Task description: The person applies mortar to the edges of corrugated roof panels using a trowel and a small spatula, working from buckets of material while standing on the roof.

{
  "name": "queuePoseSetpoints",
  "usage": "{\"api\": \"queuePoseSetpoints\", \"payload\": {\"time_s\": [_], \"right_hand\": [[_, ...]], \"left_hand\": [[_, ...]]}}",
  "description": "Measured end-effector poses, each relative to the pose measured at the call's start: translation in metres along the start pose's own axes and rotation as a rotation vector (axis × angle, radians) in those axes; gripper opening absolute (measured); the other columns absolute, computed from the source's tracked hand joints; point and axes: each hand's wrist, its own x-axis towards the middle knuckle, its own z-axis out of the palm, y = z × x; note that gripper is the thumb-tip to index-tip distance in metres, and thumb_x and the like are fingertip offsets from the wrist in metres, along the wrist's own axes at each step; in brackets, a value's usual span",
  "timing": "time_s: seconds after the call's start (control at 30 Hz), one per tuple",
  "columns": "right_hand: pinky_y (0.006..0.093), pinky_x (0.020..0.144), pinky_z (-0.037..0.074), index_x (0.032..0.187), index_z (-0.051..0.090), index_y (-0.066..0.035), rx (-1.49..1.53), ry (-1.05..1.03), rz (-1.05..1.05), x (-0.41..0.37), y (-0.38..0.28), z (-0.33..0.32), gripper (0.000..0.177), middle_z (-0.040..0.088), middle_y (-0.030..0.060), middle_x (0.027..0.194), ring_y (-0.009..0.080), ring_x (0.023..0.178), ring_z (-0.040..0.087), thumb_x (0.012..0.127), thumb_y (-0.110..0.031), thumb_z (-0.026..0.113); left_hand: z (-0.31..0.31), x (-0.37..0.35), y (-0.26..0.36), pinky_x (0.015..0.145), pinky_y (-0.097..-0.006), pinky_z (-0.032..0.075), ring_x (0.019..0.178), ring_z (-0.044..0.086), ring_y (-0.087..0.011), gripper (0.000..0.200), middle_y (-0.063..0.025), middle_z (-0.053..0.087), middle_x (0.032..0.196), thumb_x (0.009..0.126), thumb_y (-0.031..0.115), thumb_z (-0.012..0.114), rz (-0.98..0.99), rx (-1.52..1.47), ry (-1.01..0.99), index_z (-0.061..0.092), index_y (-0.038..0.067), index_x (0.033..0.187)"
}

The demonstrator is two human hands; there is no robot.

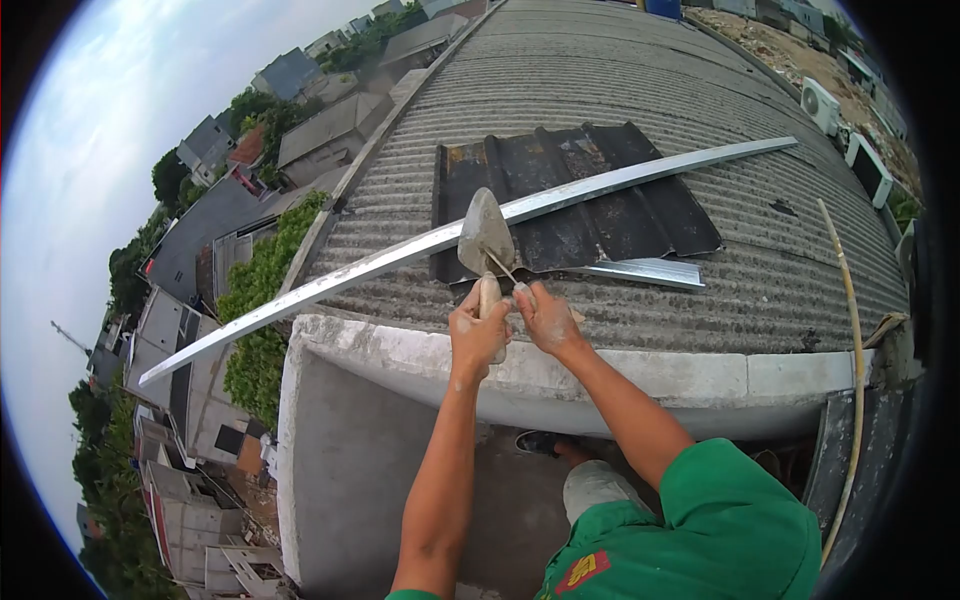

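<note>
Hands meet above the pale concrete parapet [400, 350]. The left hand [478, 335] is closed tight around the wooden handle of a pointed grey steel trowel [485, 238], held blade-up. The right hand [545, 318], just beside it, has its fingers curled in, pinching at the thin shank. The blade overlaps a long silvery metal strip [640, 178] lying slantwise across a black corrugated sheet [620, 225] and the grey corrugated roof [600, 80].

Your left hand [478, 335] and right hand [545, 318] sit side by side over the ledge [680, 375], with the trowel [485, 240] sticking out ahead over the roof [620, 80]. Just behind it, the long strip [650, 172] crosses a loose sheet [640, 215] lying on the roof, and a pipe [856, 340] runs far right.
</note>
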Motion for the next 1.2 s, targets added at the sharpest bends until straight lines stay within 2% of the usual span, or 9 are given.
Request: {"api": "queuePoseSetpoints", "payload": {"time_s": [0.1,0.33,0.43,0.57,0.77,0.9,1.03,1.17,1.2], "right_hand": [[0.0499,0.057,0.046,0.084,0.052,-0.002,0.12,0.173,-0.034,0.018,0.001,-0.021,0.043,0.06,0.0264,0.068,0.0496,0.066,0.059,0.098,-0.042,0.048],[0.0324,0.05,0.044,0.08,0.053,-0.002,0.45,-0.048,-0.078,0.051,0.012,-0.084,0.048,0.053,0.0065,0.061,0.0121,0.055,0.055,0.102,-0.043,0.041],[0.0321,0.051,0.043,0.08,0.053,-0.003,0.334,-0.353,-0.066,0.05,0.036,-0.099,0.047,0.054,0.006,0.063,0.0129,0.055,0.052,0.103,-0.041,0.04],[0.035,0.056,0.043,0.081,0.053,-0.002,-0.217,-0.283,-0.2,0.057,0.069,-0.139,0.045,0.051,0.0075,0.061,0.0176,0.056,0.049,0.102,-0.04,0.042],[0.0409,0.061,0.043,0.084,0.055,-0.001,-0.116,-0.241,-0.052,0.048,0.107,-0.123,0.047,0.056,0.0154,0.068,0.0283,0.061,0.052,0.102,-0.042,0.04],[0.0377,0.06,0.044,0.084,0.056,0.0,-0.334,-0.484,-0.055,0.022,0.103,-0.151,0.049,0.056,0.0125,0.066,0.0242,0.06,0.052,0.102,-0.042,0.04],[0.0354,0.058,0.045,0.082,0.057,-0.002,0.165,-0.191,0.068,0.057,0.081,-0.149,0.049,0.053,0.0066,0.061,0.0177,0.058,0.054,0.101,-0.044,0.043],[0.0323,0.052,0.043,0.077,0.053,-0.002,-0.463,-0.459,-0.157,0.036,0.119,-0.129,0.047,0.053,0.0063,0.062,0.0138,0.052,0.049,0.103,-0.039,0.041],[0.0337,0.053,0.043,0.078,0.051,-0.001,-0.293,-0.443,-0.105,0.036,0.114,-0.13,0.046,0.052,0.0078,0.062,0.0166,0.052,0.05,0.103,-0.038,0.04]], "left_hand": [[-0.003,0.002,-0.001,0.046,-0.0233,0.043,0.052,0.051,-0.0065,0.05,-0.0011,0.059,0.076,0.083,0.005,0.065,0.055,0.07,0.002,0.055,-0.001,0.131],[0.0,0.022,0.007,0.047,-0.0236,0.044,0.052,0.052,-0.006,0.052,-0.0007,0.059,0.075,0.083,0.005,0.064,0.165,0.102,-0.147,0.054,0.001,0.134],[0.008,0.038,0.01,0.047,-0.0238,0.044,0.052,0.052,-0.0064,0.052,-0.0008,0.059,0.075,0.083,0.005,0.064,0.131,0.036,-0.228,0.054,0.002,0.134],[0.018,0.059,-0.034,0.047,-0.0242,0.045,0.052,0.052,-0.007,0.052,-0.0012,0.059,0.076,0.083,0.006,0.064,0.09,0.053,-0.266,0.054,0.002,0.134],[0.039,0.063,-0.06,0.047,-0.0245,0.045,0.052,0.053,-0.0077,0.054,-0.0021,0.06,0.078,0.082,0.005,0.064,0.077,-0.034,-0.332,0.053,0.002,0.135],[0.035,0.068,-0.08,0.048,-0.0257,0.045,0.053,0.053,-0.0085,0.053,-0.0018,0.06,0.077,0.082,0.003,0.061,0.028,-0.106,-0.259,0.053,0.003,0.135],[0.035,0.078,-0.087,0.048,-0.0254,0.044,0.053,0.052,-0.0084,0.051,-0.0024,0.06,0.077,0.081,0.003,0.061,0.043,-0.137,-0.226,0.055,0.002,0.131],[0.034,0.083,-0.097,0.047,-0.0252,0.044,0.052,0.051,-0.0081,0.047,-0.002,0.059,0.076,0.081,0.001,0.06,0.037,-0.091,-0.312,0.058,0.003,0.127],[0.034,0.084,-0.094,0.047,-0.0251,0.043,0.052,0.051,-0.008,0.046,-0.0017,0.059,0.075,0.081,0.001,0.06,0.059,-0.14,-0.294,0.059,0.003,0.127]]}}
